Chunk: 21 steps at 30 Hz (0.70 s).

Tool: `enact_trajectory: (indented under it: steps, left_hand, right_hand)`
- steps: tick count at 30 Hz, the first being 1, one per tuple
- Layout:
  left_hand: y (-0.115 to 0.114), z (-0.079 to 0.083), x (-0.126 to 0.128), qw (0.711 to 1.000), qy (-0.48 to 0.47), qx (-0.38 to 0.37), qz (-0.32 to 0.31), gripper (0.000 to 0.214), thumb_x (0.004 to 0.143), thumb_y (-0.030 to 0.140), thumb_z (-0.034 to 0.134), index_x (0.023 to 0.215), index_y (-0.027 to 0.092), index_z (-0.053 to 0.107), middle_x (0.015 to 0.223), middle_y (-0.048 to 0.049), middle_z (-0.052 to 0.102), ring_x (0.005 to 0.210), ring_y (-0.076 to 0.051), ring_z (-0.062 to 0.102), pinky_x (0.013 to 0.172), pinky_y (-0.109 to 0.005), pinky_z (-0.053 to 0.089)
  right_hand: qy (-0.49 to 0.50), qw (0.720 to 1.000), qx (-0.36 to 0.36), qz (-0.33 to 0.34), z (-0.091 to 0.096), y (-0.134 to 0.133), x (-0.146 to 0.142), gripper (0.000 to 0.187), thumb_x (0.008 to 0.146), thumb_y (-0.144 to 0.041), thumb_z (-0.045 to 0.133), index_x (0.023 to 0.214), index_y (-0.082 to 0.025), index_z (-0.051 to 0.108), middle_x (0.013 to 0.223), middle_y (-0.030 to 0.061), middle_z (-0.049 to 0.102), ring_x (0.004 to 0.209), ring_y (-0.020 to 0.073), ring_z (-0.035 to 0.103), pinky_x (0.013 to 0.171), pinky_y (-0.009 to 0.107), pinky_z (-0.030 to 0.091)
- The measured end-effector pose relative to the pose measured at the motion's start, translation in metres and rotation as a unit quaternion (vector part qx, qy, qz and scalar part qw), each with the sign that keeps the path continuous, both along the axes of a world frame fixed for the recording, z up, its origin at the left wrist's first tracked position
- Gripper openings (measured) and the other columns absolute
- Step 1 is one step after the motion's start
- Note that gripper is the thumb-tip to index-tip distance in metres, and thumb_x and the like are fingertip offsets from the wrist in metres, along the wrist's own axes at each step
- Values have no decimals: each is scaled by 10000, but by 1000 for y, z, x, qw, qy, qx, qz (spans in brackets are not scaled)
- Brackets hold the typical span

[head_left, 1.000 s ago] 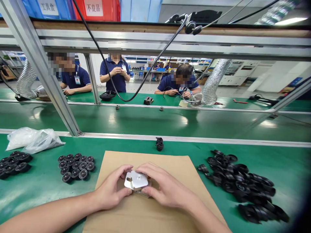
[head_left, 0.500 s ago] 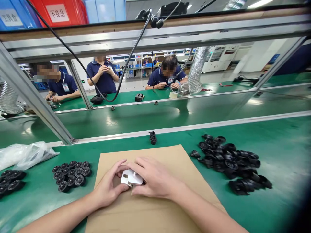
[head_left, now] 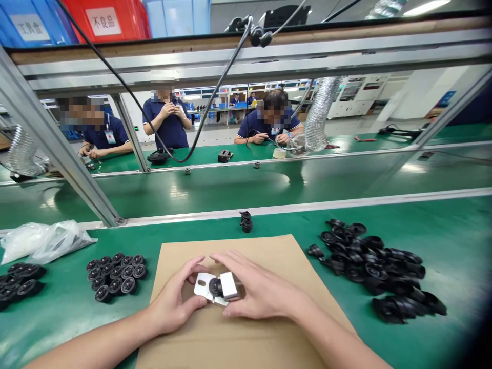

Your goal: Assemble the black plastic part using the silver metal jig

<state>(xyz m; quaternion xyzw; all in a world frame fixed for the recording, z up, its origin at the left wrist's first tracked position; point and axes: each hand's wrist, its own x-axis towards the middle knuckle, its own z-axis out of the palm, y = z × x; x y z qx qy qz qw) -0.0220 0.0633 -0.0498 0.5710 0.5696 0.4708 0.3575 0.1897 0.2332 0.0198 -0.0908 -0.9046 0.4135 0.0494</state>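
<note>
Both my hands rest on a brown cardboard sheet (head_left: 265, 328) laid on the green bench. My left hand (head_left: 175, 302) pinches the left side of a small white plastic fixture (head_left: 203, 286), thumb below and fingers above. My right hand (head_left: 255, 289) curls round its right side, where a white flap (head_left: 228, 285) stands lifted beside a round black part (head_left: 215, 286) seated in the fixture. A neat cluster of black round parts (head_left: 115, 274) lies left of the cardboard. A loose heap of black parts (head_left: 374, 269) lies to the right.
A clear plastic bag (head_left: 46, 241) and more black parts (head_left: 17, 282) lie at the far left. A small black stack (head_left: 246, 222) stands by the conveyor rail. Beyond the green conveyor (head_left: 246, 187) three people in blue shirts work. A slanted aluminium post (head_left: 57, 143) rises at left.
The white fixture was closed under my fingers; now its flap is lifted and a black round part shows inside. The camera view has shifted slightly.
</note>
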Motion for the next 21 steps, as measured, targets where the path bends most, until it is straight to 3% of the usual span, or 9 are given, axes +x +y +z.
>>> enact_trajectory:
  steps: [3,6,10,12,18,21]
  left_hand:
    - [-1,1,1,1000,-3,-4,0,745,931,255,699,1581,307,340,1418,-89,585,1211,-268,569,1102,-474,406]
    - [-2,3,3,1000,-5,-15,4,738,911,253,704,1567,281,367,1418,-102,590,1211,-273,564,1110,-479,401]
    - [-2,3,3,1000,-14,-21,5,744,897,249,717,1563,287,387,1412,-88,596,1196,-267,566,1109,-477,415]
    - [-2,2,2,1000,-17,-23,3,752,890,258,736,1560,289,397,1411,-83,598,1206,-268,570,1118,-476,422]
    - [-3,0,1,1000,-8,-8,1,753,872,273,789,1539,295,441,1419,-81,608,1245,-282,592,1124,-471,458]
    - [-3,-2,0,1000,16,11,-8,751,867,260,799,1532,299,453,1437,-82,595,1283,-295,581,1147,-480,449]
  right_hand:
    - [-29,997,-50,-58,-4,14,8,675,752,-319,891,1368,-288,618,1250,63,698,1028,269,670,877,375,562]
    - [-22,992,-64,-103,-8,31,11,482,824,-353,835,1268,-274,663,1114,41,717,815,206,648,702,324,540]
    - [-41,989,90,-110,-15,52,17,484,907,-280,733,1374,-304,607,1349,65,646,1139,291,643,986,458,543]
    - [-53,986,124,-102,-15,55,19,438,935,-266,689,1362,-293,595,1384,73,616,1247,308,594,1067,493,507]
    - [-114,963,198,-140,-5,52,20,330,937,-319,674,1247,-234,601,1082,96,655,1058,328,607,896,516,537]
    - [-97,973,154,-140,-3,57,20,327,951,-366,660,1244,-230,616,1027,85,665,978,308,619,878,516,536]
